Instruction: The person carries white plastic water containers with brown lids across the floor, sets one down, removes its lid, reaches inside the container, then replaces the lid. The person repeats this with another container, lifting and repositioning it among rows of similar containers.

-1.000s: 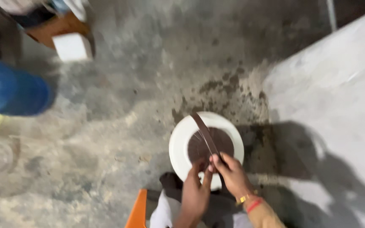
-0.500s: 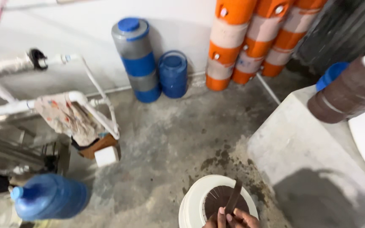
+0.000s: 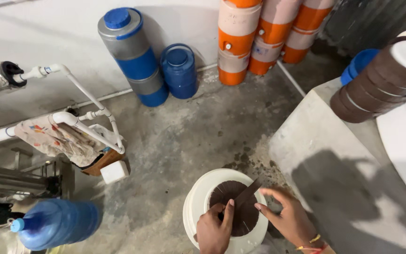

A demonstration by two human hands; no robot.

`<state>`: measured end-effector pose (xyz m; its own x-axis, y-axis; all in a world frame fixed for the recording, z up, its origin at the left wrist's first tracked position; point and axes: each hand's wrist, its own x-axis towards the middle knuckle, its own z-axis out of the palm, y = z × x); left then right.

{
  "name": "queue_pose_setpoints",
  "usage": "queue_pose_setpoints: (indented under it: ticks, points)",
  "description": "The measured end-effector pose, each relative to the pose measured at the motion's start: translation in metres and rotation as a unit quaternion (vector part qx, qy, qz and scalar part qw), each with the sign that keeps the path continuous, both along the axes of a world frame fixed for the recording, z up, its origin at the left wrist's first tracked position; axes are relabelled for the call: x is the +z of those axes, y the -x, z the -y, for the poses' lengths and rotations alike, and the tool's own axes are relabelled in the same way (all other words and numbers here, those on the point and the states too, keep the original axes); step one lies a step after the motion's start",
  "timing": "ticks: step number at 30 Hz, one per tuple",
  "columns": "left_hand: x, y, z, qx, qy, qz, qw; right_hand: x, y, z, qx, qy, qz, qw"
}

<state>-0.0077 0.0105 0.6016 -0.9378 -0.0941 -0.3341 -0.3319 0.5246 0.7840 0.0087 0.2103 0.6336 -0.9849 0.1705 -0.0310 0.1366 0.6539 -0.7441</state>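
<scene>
- We find a brown disc at lower centre of the frame, lying flat in the top of a white bucket on the concrete floor.
- A dark flat strip lies across the disc, its long axis running from lower left to upper right, the upper end past the disc's edge.
- Our left hand rests on the disc's lower left part, fingers bent, index finger laid along the strip's lower end; we cannot tell whether it pinches the strip or only presses it.
- Our right hand sits just right of the disc, fingers spread and loose, grasping nothing; its index tip is near the strip's middle.
- The left hand is the nearer to the strip; the strip points up and right, away from it.
- A grey ledge stands right of the bucket, bearing a stack of brown discs at upper right.
- Blue drums and orange-and-white cylinders line the wall at top.
- White pipes with a cloth run at left; a blue bottle lies lower left.
</scene>
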Motion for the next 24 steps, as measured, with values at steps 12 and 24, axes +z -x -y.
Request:
queue_pose_setpoints:
  ticks: [12,24]
  points:
    - [-0.034,0.171,-0.050,-0.147,0.059,-0.003,0.987,-0.054,0.202,-0.073,0.274,-0.086,0.191,0.939]
    - [-0.012,0.293,-0.071,-0.192,-0.030,-0.169,0.966,-0.024,0.337,-0.080,0.332,-0.059,0.301,0.892]
